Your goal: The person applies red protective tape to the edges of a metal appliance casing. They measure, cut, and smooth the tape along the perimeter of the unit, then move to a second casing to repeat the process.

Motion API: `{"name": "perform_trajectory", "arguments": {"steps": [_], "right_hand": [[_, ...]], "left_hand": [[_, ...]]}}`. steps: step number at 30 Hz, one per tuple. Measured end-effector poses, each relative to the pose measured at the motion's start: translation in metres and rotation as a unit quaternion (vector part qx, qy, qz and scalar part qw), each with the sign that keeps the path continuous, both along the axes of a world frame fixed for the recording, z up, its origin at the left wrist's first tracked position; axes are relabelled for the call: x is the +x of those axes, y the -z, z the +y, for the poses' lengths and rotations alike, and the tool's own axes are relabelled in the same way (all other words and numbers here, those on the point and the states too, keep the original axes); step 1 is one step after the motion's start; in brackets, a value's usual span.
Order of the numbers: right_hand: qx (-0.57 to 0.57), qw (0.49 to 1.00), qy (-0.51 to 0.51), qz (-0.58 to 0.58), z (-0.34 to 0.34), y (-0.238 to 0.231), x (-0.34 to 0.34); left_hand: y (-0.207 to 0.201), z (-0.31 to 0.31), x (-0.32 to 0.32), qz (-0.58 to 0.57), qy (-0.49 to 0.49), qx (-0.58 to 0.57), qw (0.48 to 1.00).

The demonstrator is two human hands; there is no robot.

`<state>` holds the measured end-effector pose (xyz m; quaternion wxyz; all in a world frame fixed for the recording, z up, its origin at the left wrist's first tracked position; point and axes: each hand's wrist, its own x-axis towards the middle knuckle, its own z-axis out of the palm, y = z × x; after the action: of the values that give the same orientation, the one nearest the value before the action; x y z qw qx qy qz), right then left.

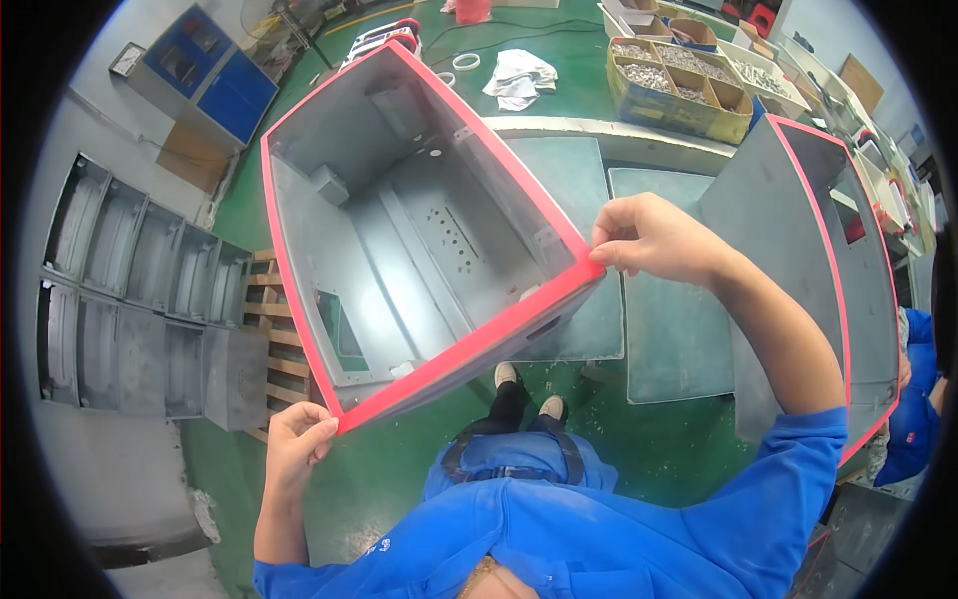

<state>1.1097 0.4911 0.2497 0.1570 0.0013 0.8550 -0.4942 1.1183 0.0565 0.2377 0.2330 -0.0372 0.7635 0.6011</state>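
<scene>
In front of me a grey sheet-metal cabinet (384,250) stands tilted, its open side facing up at me. Inside it are small brackets, a square cutout and a cluster of punched holes. A red strip (469,344) runs all round its rim. At the near left corner my left hand (293,439) pinches the strip between thumb and fingers. My right hand (654,238) is closed in a pinch on the same strip at the near right corner. Between the two hands the strip lies along the near edge.
A second red-rimmed metal cabinet (788,270) stands at the right, with another person's blue sleeve (913,409) beyond it. Grey-green bench panels (669,290) lie between. Unlined cabinets (130,290) are stacked at left by a wooden pallet (286,334). Divided parts boxes (679,85) stand behind.
</scene>
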Motion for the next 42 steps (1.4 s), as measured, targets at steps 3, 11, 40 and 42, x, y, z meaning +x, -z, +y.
{"name": "perform_trajectory", "arguments": {"steps": [3, 11, 40, 42], "right_hand": [[0.052, 0.998, -0.039, 0.003, 0.0, -0.007, -0.003], [0.048, 0.997, -0.055, -0.038, 0.001, -0.007, -0.007], [0.018, 0.996, -0.092, -0.006, 0.01, 0.002, -0.013], [0.013, 0.996, -0.086, -0.009, 0.009, 0.003, -0.013]], "left_hand": [[0.001, -0.001, -0.001, -0.011, -0.001, 0.006, 1.0], [0.007, -0.007, -0.007, -0.045, 0.0, 0.068, 0.997], [0.018, -0.011, -0.01, -0.039, 0.018, 0.103, 0.994], [0.019, -0.012, -0.011, -0.041, 0.023, 0.109, 0.993]]}}
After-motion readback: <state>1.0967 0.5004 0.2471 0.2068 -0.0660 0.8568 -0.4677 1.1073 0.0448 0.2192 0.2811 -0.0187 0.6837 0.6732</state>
